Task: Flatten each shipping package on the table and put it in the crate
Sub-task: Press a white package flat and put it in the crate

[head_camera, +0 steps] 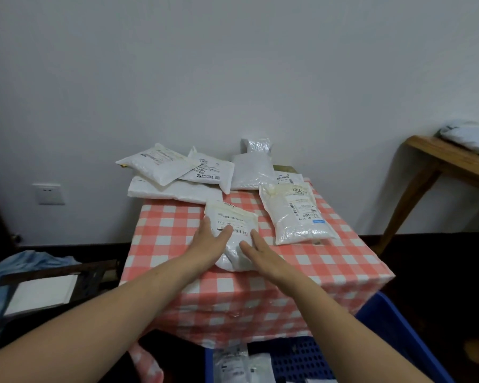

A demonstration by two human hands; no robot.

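Progress looks like early going, with plenty left on the table point(174, 230). Both arms are stretched out over the checked cloth, and the left hand point(212, 240) and right hand point(256, 248) lie side by side on the near package point(239, 217), fingers straight and spread, palms down, gripping nothing. That reads as the flattening step, and the package is puffed up at its near end, so I'd say it isn't finished.

Just to its right sits a second package point(296, 217), plump and untouched. Along the back edge, against the wall, there's a loose pile point(174, 172) of overlapping white packages, and beside it a silvery package point(252, 167) with one end standing up. By my count at least five are waiting, besides the one under the hands.

Down at the bottom right is the blue crate point(387, 324), on the floor below the table's front edge. A few flat white packages point(233, 363) already lie inside, cut off by the frame, so I can't count them. Some are done, then; most of the job remains.
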